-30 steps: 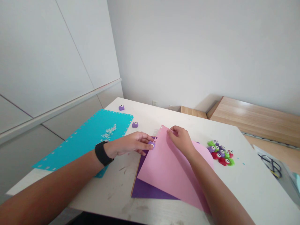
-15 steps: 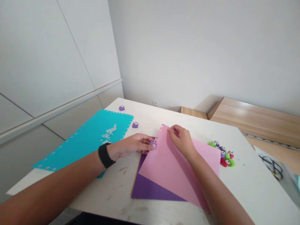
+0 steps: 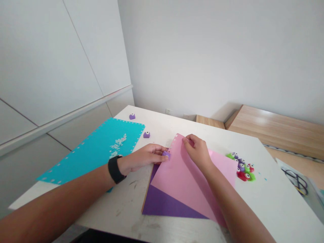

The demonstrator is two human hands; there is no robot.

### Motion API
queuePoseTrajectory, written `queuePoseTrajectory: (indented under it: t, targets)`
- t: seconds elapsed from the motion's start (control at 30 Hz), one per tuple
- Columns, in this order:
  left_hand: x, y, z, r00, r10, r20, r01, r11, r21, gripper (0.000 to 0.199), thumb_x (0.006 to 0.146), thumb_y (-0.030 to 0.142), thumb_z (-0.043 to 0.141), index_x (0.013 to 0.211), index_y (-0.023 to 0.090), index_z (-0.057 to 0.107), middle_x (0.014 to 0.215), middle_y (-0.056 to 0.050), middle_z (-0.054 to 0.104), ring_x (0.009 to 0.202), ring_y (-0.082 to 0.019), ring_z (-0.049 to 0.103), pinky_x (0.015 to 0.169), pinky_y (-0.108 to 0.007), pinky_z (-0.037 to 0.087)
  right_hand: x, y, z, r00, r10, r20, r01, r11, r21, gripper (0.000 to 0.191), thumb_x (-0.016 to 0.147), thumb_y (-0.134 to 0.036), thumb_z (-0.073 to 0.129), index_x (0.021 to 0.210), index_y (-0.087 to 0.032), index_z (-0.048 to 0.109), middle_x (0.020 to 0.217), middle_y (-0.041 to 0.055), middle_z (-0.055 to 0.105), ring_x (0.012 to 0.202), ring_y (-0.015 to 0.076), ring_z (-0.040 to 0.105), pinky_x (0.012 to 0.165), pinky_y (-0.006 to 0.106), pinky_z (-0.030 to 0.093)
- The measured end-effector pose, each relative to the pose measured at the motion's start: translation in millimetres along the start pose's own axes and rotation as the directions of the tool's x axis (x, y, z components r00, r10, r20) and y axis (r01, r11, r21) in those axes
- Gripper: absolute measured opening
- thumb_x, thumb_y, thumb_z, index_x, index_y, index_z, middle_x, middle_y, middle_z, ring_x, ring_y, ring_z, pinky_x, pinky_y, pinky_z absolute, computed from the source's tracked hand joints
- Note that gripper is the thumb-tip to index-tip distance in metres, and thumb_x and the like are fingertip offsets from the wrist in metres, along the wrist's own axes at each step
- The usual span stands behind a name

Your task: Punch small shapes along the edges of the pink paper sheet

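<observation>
My left hand (image 3: 149, 154), with a black band on the wrist, is closed around a small purple craft punch (image 3: 166, 154). Its thumb lies over the punch's white button. The punch sits on the left edge of a pink paper sheet (image 3: 184, 182), where a row of small punched holes runs up to the top corner. Close to that corner, my right hand (image 3: 197, 148) pinches the sheet between thumb and fingers. Beneath the pink sheet lies purple paper (image 3: 167, 204), partly covered. The underside of the punch is hidden.
On the left lies a turquoise sheet (image 3: 88, 155) with punched edges, bearing a heap of paper bits (image 3: 117, 145). Two purple punches (image 3: 146, 135) stand behind it. Several coloured punches (image 3: 244, 176) cluster at the right. Beyond the table is a wooden cabinet (image 3: 278, 128).
My left thumb has moved onto the punch's button, which now shows less. The right hand keeps its pinch on the pink sheet. The whole view has shifted very slightly.
</observation>
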State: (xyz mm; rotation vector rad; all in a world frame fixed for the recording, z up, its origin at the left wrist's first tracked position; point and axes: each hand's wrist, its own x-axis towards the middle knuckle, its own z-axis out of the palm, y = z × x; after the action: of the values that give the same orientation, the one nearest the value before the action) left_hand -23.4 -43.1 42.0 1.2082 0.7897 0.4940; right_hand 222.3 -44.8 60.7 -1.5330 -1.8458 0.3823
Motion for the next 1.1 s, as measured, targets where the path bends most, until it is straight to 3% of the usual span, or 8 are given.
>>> queuePoseTrajectory:
  t: [0.4,0.67,0.87,1.0,1.1]
  targets:
    - [2,-8,12.7,0.993,0.11,-0.031,-0.107,0.989,0.106,0.035,0.084,0.036,0.073,0.111,0.013,0.07,0.11,-0.009,0.071,0.101,-0.024,0.065,0.093,-0.035,0.049,-3,1,7,1.0,-0.026,-0.003,0.026,1.0,0.01,0.024,0.096,-0.035,0.05,0.082,-0.021,0.065,0.07,0.001,0.065,0.066,0.0166,0.059,0.063,0.026,0.037]
    - [4,-11,15.7,0.988,0.134,-0.077,-0.122,0.983,0.139,0.038,0.081,0.037,0.076,0.11,0.013,0.07,0.109,-0.009,0.07,0.098,-0.022,0.065,0.091,-0.034,0.048,-4,2,10,1.0,-0.027,0.002,0.027,1.0,-0.004,0.024,0.096,-0.034,0.05,0.081,-0.021,0.064,0.072,0.0013,0.067,0.067,0.017,0.06,0.064,0.026,0.037]
    - [3,-9,8.5,0.998,0.048,0.041,-0.05,0.997,0.064,0.051,0.081,0.042,0.078,0.124,0.017,0.065,0.1,-0.006,0.071,0.084,-0.016,0.064,0.074,-0.026,0.049,-1,8,9,1.0,-0.012,0.009,0.012,0.999,-0.04,0.023,0.095,-0.035,0.05,0.082,-0.022,0.063,0.072,0.0006,0.067,0.067,0.0172,0.06,0.064,0.026,0.037]
    - [2,-1,-1.8,1.0,0.023,-0.012,-0.022,0.993,0.114,0.052,0.081,0.049,0.076,0.121,0.017,0.066,0.102,-0.007,0.071,0.09,-0.018,0.065,0.078,-0.028,0.053,2,15,8,0.999,0.009,0.034,-0.006,0.998,-0.066,0.023,0.094,-0.036,0.05,0.082,-0.022,0.064,0.073,0.0008,0.068,0.068,0.0175,0.061,0.065,0.027,0.037]
    - [2,4,-15.4,0.995,0.054,-0.079,-0.032,0.966,0.257,0.05,0.086,0.057,0.067,0.117,0.017,0.066,0.105,-0.01,0.071,0.096,-0.022,0.067,0.079,-0.031,0.055,4,20,10,0.999,0.021,0.045,-0.018,0.997,-0.07,0.022,0.094,-0.036,0.05,0.083,-0.023,0.064,0.074,0.0005,0.068,0.068,0.0174,0.061,0.066,0.027,0.037]
